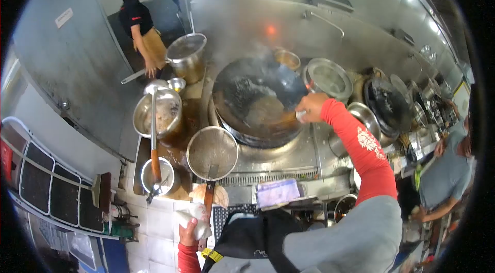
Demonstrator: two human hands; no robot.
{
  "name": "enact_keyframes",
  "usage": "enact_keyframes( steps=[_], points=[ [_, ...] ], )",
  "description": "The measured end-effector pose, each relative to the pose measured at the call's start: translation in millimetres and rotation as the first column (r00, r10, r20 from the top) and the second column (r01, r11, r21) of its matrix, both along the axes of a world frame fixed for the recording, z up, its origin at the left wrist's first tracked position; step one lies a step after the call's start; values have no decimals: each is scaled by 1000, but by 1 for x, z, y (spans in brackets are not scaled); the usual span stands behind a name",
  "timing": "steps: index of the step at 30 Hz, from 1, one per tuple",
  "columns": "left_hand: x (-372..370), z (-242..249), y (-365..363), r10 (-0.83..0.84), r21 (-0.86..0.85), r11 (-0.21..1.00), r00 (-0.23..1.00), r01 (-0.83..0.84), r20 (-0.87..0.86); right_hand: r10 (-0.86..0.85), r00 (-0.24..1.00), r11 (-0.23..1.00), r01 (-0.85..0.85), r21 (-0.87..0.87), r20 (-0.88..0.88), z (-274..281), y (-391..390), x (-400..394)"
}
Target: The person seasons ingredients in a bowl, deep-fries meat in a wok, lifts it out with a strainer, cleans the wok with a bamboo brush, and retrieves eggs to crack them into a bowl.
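My right hand is closed around the end of a brown-handled tool, held over the right side of a large black wok. The tool's far end is blurred by motion, and its kind cannot be made out. Steam rises from the wok, which has some wet, shiny liquid inside. Low in the view, my left hand grips a bunched white cloth. Just above the cloth is the wooden handle of a round mesh strainer, which lies left of the wok.
At left stand a lidded steel pot, a steel bowl of food with a ladle across it, and a small white pot. A purple box sits in front. Co-workers stand at back left and right.
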State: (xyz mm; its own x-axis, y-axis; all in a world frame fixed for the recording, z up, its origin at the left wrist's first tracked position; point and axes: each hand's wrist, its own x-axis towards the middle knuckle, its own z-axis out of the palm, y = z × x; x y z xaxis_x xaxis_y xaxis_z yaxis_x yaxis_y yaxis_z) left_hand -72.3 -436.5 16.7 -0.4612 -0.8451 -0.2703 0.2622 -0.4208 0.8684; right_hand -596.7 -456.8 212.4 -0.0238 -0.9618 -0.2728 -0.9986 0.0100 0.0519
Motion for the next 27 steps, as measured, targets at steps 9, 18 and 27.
enact_keyframes(
  steps=[9, 18, 27],
  points=[
    [-203, -19, -94, -96, 16, 995, 986, 95, 132, -62, 993, 986, 47, -157, -97, -63, -21, 55],
    [-322, -10, -134, -86, 312, 950, 968, 8, 238, -342, 915, 869, 222, -441, -213, -130, -15, -8],
    [-325, -29, -132, -32, 199, 980, 980, -8, 197, -543, 782, 662, 622, -417, 305, -161, -147, 38]
  ],
)
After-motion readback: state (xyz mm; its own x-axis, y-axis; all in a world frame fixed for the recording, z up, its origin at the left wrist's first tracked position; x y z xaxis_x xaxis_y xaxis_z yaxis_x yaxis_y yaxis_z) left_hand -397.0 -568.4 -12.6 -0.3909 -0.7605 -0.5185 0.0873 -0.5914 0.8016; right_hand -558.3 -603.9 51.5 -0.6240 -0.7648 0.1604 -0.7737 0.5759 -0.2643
